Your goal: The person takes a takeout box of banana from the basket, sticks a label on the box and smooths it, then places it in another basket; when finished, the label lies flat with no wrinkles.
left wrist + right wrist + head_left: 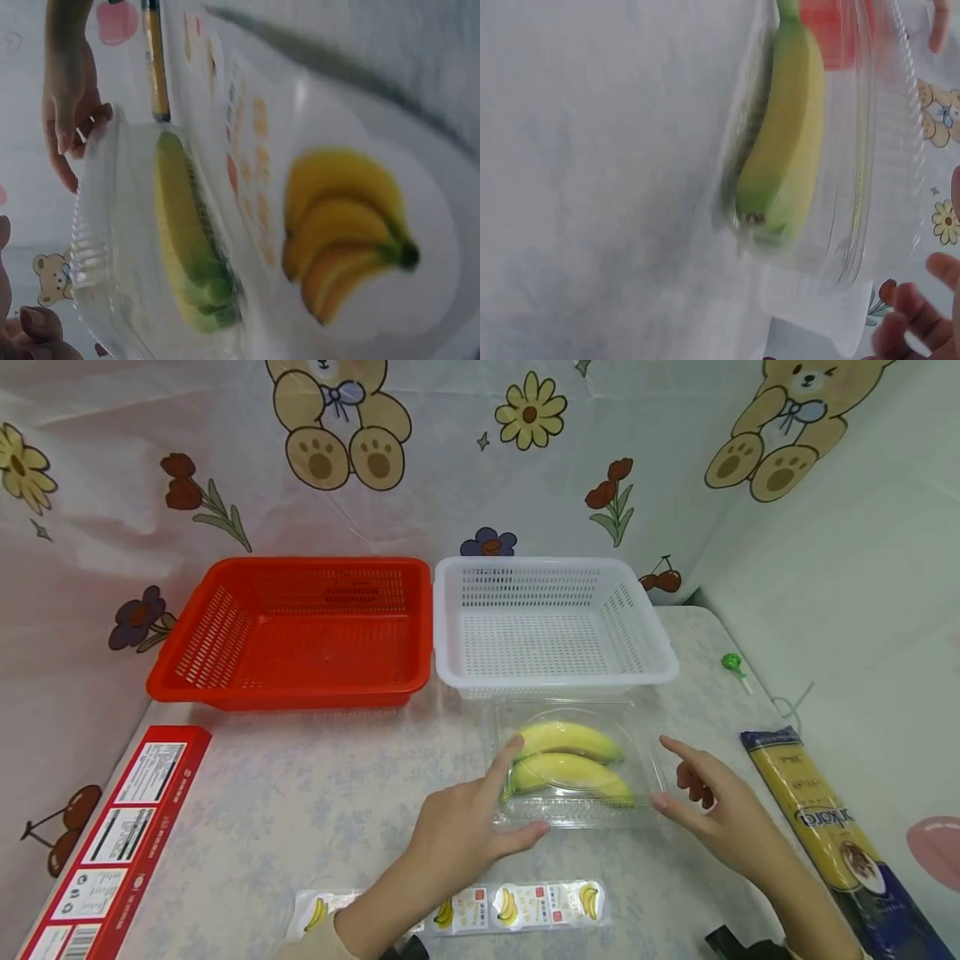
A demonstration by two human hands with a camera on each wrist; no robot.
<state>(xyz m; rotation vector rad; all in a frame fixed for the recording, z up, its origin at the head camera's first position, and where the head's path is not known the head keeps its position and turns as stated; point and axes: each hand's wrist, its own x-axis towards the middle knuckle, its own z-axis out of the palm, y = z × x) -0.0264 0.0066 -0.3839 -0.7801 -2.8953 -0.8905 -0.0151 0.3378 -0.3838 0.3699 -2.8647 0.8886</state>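
A clear plastic clamshell box [573, 817] stands on the table with its lid down, and two yellow bananas [562, 768] lie inside, green at their ends. My left hand [457, 827] is at the box's left side, index finger and thumb spread and nothing gripped; contact with the box is unclear. At the right side is my right hand [723, 814], index finger pointing forward and the other fingers loosely bent. Its thumb is close to the box edge; whether it touches, I cannot tell. A strip of banana stickers [532, 906] lies in front, partly behind my left forearm.
Behind the box a white basket [555, 681] stands beside a red basket [315, 697]. A red box with labels [112, 843] lies along the left edge. On the right are a yellow and blue packet [832, 827] and a green lollipop [732, 664].
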